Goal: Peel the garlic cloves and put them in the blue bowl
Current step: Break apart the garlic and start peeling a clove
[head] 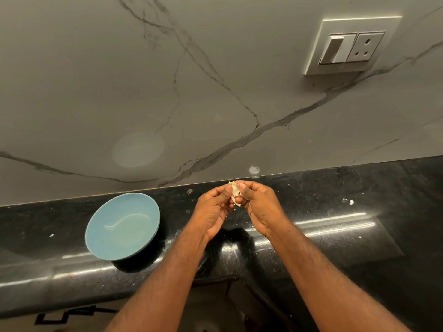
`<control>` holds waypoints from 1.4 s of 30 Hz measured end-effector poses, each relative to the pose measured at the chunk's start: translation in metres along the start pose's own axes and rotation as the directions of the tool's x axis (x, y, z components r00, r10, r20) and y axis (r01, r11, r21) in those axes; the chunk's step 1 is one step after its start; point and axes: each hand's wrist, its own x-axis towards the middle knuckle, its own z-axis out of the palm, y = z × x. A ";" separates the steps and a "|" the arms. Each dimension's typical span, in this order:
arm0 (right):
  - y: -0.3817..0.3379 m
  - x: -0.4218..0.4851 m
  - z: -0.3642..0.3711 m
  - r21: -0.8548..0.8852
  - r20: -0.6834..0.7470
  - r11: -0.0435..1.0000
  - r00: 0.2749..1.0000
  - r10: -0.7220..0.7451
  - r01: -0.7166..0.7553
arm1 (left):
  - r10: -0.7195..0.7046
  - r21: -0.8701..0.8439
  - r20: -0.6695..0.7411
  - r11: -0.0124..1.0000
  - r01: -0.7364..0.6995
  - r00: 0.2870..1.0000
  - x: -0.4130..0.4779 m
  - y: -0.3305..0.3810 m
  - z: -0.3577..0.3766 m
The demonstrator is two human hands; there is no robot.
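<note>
— Found the garlic clove [234,191] where?
— Up off the desk [395,188], pinched between both hands, just in front of the foot of the wall [96,80]. Wore papery skin, partly torn, sticking out above and below the fingertips.
— Gripped how by the left hand [213,209]?
— Curled round the clove from the 9 o'clock side, thumb pressed on the skin, fingers tucked beneath.
— And by the right hand [260,207]?
— Much the same from the 3 o'clock side: thumb on top, fingers curled under, pinching the clove and its loose skin. Nearly met the other thumb tip to tip.
— Came in from which way?
— From 6 o'clock, on bare forearms [167,271] stretched over the desk edge.
— Spotted the blue bowl [122,226] where?
— On the desk at 9 o'clock from the hands, well apart from them, standing upright near the wall. Showed blue glaze and a pale streak of reflected light.
— Anything else on the desk?
— Small pale scraps [351,202] at 3 o'clock from the hands, plus a few white specks across the polished black stone. Could not tell skin from crumbs.
— And higher up?
— Grey marble with dark veins; a switch and socket plate [350,46] at 1 o'clock of the view. Also a small white mark [254,170] on the wall at 12 o'clock, right above the hands.
</note>
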 end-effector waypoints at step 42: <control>-0.001 0.003 -0.006 -0.126 0.019 0.989 0.997 -0.070 0.071 | 0.209 0.287 -0.110 0.943 -0.171 0.972 0.003 -0.007 0.015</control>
